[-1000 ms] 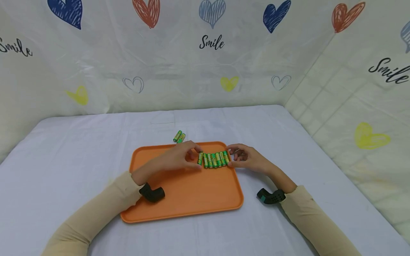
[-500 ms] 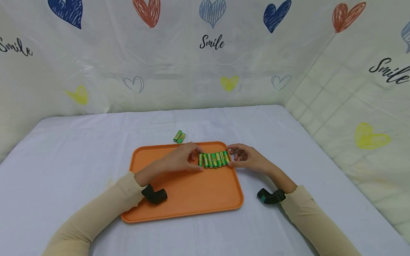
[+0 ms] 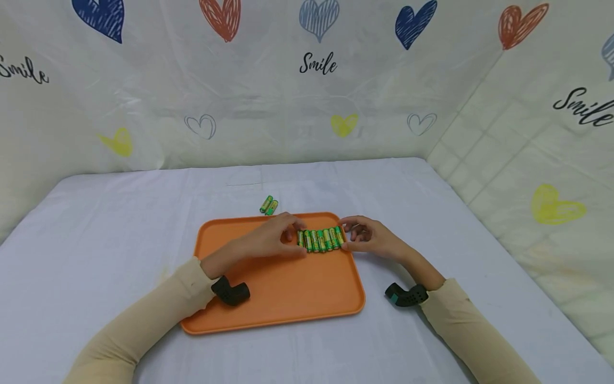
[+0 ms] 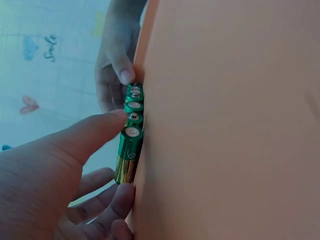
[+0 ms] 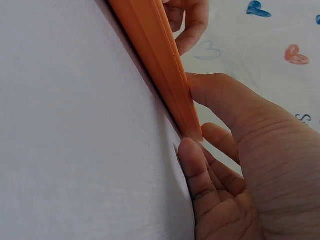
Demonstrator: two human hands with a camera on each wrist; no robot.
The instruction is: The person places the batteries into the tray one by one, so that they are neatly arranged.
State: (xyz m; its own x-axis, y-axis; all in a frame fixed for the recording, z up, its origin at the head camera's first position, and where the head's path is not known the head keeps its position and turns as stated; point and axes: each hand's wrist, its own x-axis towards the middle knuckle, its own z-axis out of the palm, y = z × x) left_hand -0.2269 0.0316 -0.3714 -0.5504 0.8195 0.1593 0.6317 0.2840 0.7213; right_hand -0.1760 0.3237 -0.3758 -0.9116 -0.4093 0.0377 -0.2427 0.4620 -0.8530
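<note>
Several green-and-gold batteries (image 3: 321,240) lie side by side in a row on the orange tray (image 3: 288,293), near its far right corner. My left hand (image 3: 268,234) is at the left end of the row. Its thumb and fingers bracket the leftmost battery (image 4: 129,152) from end to end, with the thumb tip overlapping the neighbouring one. Across from it, my right hand (image 3: 369,234) is at the right end, fingers curled. In the right wrist view, its thumb (image 5: 215,90) lies at the tray's rim, and other fingers sit low by the tabletop.
Two more batteries (image 3: 268,205) lie on the white cloth just beyond the tray's far edge. A black wrist camera (image 3: 231,291) hangs over the tray from the left sleeve. Behind the table (image 3: 120,213) rises a backdrop printed with hearts.
My left hand has shifted slightly right, bringing the leftmost battery against the others and closing the gap. The right hand and the tray have stayed put.
</note>
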